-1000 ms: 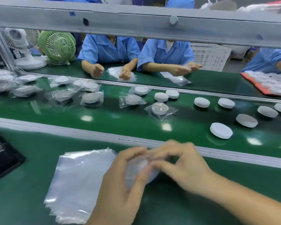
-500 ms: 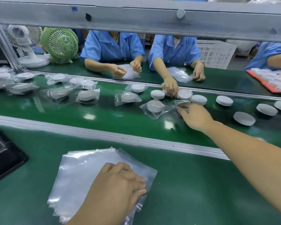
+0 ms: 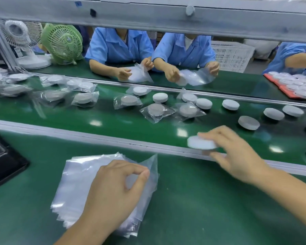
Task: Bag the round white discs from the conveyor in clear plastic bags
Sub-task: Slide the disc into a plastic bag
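My right hand (image 3: 237, 154) grips a round white disc (image 3: 200, 143) just above the near rail of the conveyor (image 3: 113, 121). My left hand (image 3: 113, 193) rests on a stack of clear plastic bags (image 3: 74, 183) on the green bench and pinches the top bag's corner (image 3: 151, 162), lifting it. Several bare white discs (image 3: 248, 122) lie on the belt to the right. Several bagged discs (image 3: 157, 110) lie on the belt in the middle and to the left.
A grey beam (image 3: 148, 16) crosses overhead. Across the belt, people in blue shirts (image 3: 182, 50) bag discs. Two desk fans (image 3: 62, 43) stand at far left, a white crate (image 3: 231, 53) behind, a red tray (image 3: 290, 89) of discs at far right, a black tray (image 3: 2, 161) at my left.
My right hand has come back from the belt towards me with a white disc in it. My left hand has pinched up the top bag's corner.
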A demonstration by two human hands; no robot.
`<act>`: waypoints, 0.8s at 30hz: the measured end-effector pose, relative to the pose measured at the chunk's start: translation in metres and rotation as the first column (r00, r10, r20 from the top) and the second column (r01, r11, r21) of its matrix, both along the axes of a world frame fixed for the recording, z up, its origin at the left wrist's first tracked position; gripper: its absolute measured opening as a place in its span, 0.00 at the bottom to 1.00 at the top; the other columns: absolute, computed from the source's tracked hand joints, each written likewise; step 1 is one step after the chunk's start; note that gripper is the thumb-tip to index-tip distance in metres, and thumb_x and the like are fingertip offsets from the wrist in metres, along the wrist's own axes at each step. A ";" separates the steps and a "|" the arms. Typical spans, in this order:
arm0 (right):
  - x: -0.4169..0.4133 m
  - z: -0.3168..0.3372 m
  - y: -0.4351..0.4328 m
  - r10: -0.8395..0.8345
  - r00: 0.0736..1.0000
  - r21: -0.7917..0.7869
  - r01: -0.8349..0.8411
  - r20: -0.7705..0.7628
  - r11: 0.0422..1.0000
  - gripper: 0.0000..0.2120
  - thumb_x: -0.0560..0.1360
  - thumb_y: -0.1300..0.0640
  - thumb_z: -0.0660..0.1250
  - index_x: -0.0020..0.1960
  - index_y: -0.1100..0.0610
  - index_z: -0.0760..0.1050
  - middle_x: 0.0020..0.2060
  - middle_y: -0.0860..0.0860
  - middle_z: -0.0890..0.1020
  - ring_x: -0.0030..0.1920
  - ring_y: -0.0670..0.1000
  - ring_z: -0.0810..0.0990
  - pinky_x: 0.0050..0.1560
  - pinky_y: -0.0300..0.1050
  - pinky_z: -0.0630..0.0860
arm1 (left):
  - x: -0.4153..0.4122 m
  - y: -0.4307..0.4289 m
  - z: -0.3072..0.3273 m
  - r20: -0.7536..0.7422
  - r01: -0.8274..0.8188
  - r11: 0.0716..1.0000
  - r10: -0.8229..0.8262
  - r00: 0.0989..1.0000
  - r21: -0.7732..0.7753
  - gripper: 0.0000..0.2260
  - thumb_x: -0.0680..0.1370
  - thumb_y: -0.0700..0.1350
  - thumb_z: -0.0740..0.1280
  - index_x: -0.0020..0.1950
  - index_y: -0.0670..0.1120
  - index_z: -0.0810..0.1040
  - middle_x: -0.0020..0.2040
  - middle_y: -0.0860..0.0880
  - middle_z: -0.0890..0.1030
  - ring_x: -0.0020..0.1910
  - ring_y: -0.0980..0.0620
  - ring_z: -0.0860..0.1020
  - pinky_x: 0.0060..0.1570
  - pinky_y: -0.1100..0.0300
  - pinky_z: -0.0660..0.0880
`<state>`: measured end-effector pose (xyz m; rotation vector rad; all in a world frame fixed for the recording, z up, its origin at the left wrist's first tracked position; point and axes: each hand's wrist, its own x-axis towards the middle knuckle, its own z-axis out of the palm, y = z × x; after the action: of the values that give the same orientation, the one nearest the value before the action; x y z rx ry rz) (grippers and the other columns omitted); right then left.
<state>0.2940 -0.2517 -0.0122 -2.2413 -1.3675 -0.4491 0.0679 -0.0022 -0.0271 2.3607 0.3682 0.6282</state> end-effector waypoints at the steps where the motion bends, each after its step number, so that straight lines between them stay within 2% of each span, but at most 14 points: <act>1: -0.023 0.006 0.008 0.141 0.986 0.021 -0.143 0.089 0.989 0.18 0.77 0.57 0.71 0.65 0.48 0.77 0.58 0.46 0.79 0.59 0.51 0.78 0.64 0.37 0.70 | 0.000 -0.001 0.000 0.003 -0.004 1.000 0.004 1.000 -0.022 0.09 0.75 0.63 0.65 0.44 0.65 0.84 0.46 0.72 0.81 0.54 0.64 0.77 0.58 0.57 0.75; 4: -0.076 0.014 0.030 0.358 0.894 0.041 -0.382 0.270 0.923 0.10 0.82 0.60 0.66 0.62 0.52 0.79 0.59 0.52 0.84 0.61 0.55 0.81 0.59 0.49 0.77 | -0.001 -0.006 0.004 0.004 0.014 0.992 -0.014 1.000 -0.129 0.11 0.71 0.65 0.65 0.44 0.64 0.84 0.46 0.69 0.82 0.52 0.65 0.79 0.52 0.60 0.77; 7: -0.093 0.018 0.040 0.384 0.889 0.081 -0.414 0.250 0.907 0.12 0.84 0.61 0.64 0.59 0.54 0.85 0.55 0.52 0.85 0.61 0.55 0.82 0.54 0.52 0.79 | -0.002 -0.009 0.005 -0.006 0.041 0.972 -0.044 0.999 -0.233 0.13 0.70 0.67 0.64 0.46 0.64 0.84 0.46 0.67 0.83 0.51 0.64 0.80 0.48 0.62 0.76; 9: -0.092 0.017 0.043 0.400 0.892 0.120 -0.430 0.211 0.895 0.11 0.83 0.61 0.65 0.57 0.55 0.86 0.56 0.51 0.85 0.63 0.54 0.82 0.56 0.51 0.79 | -0.002 -0.009 0.004 0.021 0.047 0.951 -0.042 0.999 -0.306 0.06 0.75 0.60 0.68 0.46 0.63 0.84 0.44 0.65 0.84 0.49 0.63 0.81 0.49 0.61 0.74; 11: -0.089 0.015 0.045 0.410 0.900 0.168 -0.431 0.147 0.887 0.08 0.80 0.60 0.71 0.57 0.52 0.83 0.56 0.49 0.86 0.63 0.50 0.82 0.56 0.50 0.79 | -0.001 -0.008 0.006 0.054 0.065 0.916 -0.047 0.997 -0.396 0.05 0.77 0.53 0.70 0.46 0.63 0.84 0.44 0.62 0.86 0.48 0.61 0.82 0.49 0.60 0.74; 13: -0.087 0.014 0.048 0.393 0.917 0.223 -0.397 0.065 0.890 0.12 0.75 0.57 0.77 0.54 0.49 0.78 0.55 0.46 0.86 0.62 0.46 0.83 0.55 0.50 0.79 | 0.001 -0.006 0.007 0.094 0.105 0.868 -0.068 0.993 -0.485 0.03 0.76 0.55 0.72 0.48 0.62 0.85 0.46 0.59 0.86 0.48 0.59 0.83 0.52 0.56 0.78; 15: -0.089 0.013 0.051 0.373 0.925 0.321 -0.331 -0.077 0.887 0.14 0.71 0.52 0.80 0.51 0.47 0.78 0.54 0.43 0.86 0.59 0.45 0.84 0.55 0.49 0.80 | 0.000 -0.005 0.008 0.130 0.213 0.815 -0.169 0.977 -0.539 0.11 0.71 0.60 0.73 0.52 0.61 0.85 0.51 0.57 0.86 0.53 0.56 0.83 0.57 0.53 0.78; 17: -0.094 0.013 0.054 0.352 0.888 0.451 -0.195 -0.296 0.871 0.15 0.67 0.45 0.81 0.51 0.44 0.81 0.54 0.41 0.86 0.59 0.45 0.84 0.60 0.49 0.79 | -0.003 -0.008 0.008 0.151 0.348 0.769 -0.319 0.936 -0.536 0.24 0.65 0.58 0.78 0.60 0.61 0.82 0.56 0.56 0.85 0.56 0.54 0.83 0.57 0.59 0.79; 18: -0.097 0.012 0.055 0.363 0.842 0.497 -0.133 -0.400 0.858 0.16 0.66 0.41 0.80 0.51 0.43 0.83 0.55 0.40 0.86 0.63 0.45 0.82 0.64 0.48 0.77 | -0.003 -0.011 0.006 0.157 0.370 0.783 -0.338 0.928 -0.500 0.28 0.63 0.57 0.81 0.62 0.62 0.80 0.56 0.56 0.85 0.56 0.55 0.83 0.54 0.64 0.78; 20: -0.102 0.009 0.060 0.394 0.745 0.516 -0.078 -0.539 0.853 0.17 0.67 0.38 0.79 0.54 0.40 0.85 0.64 0.40 0.82 0.72 0.45 0.74 0.70 0.47 0.73 | -0.001 -0.022 0.001 0.210 0.288 0.828 -0.210 0.955 -0.481 0.29 0.63 0.54 0.81 0.62 0.63 0.79 0.55 0.57 0.85 0.53 0.55 0.84 0.49 0.65 0.79; 21: -0.104 0.009 0.063 0.409 0.685 0.493 -0.084 -0.603 0.866 0.18 0.67 0.37 0.79 0.55 0.39 0.85 0.69 0.40 0.78 0.74 0.43 0.71 0.71 0.47 0.72 | 0.002 -0.028 0.001 0.265 0.245 0.810 -0.115 0.957 -0.532 0.26 0.64 0.53 0.81 0.60 0.63 0.79 0.54 0.56 0.85 0.52 0.55 0.84 0.47 0.64 0.80; 22: -0.106 0.010 0.065 0.413 0.614 0.456 -0.096 -0.673 0.885 0.21 0.65 0.38 0.80 0.57 0.37 0.84 0.71 0.41 0.76 0.73 0.42 0.71 0.69 0.46 0.74 | 0.004 -0.034 0.001 0.321 0.226 0.770 -0.030 0.947 -0.596 0.21 0.66 0.51 0.80 0.57 0.62 0.81 0.53 0.55 0.86 0.50 0.54 0.85 0.45 0.65 0.80; 23: -0.106 0.011 0.066 0.397 0.553 0.412 -0.105 -0.732 0.905 0.22 0.64 0.39 0.81 0.57 0.36 0.84 0.69 0.43 0.79 0.69 0.42 0.76 0.65 0.46 0.78 | 0.007 -0.037 0.001 0.363 0.216 0.742 0.040 0.931 -0.635 0.16 0.68 0.51 0.78 0.55 0.60 0.82 0.52 0.53 0.86 0.49 0.54 0.85 0.43 0.66 0.80; 24: -0.104 0.012 0.068 0.376 0.534 0.381 -0.106 -0.757 0.918 0.20 0.64 0.41 0.82 0.56 0.36 0.85 0.62 0.44 0.84 0.62 0.43 0.81 0.59 0.46 0.81 | 0.009 -0.039 0.002 0.382 0.201 0.752 0.072 0.921 -0.628 0.12 0.70 0.51 0.76 0.53 0.59 0.83 0.50 0.53 0.86 0.49 0.54 0.85 0.43 0.67 0.79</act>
<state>0.1897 -0.1838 -0.0006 -1.5857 -0.9635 0.4599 0.0769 -0.0410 -0.0246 1.5165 0.2652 0.7596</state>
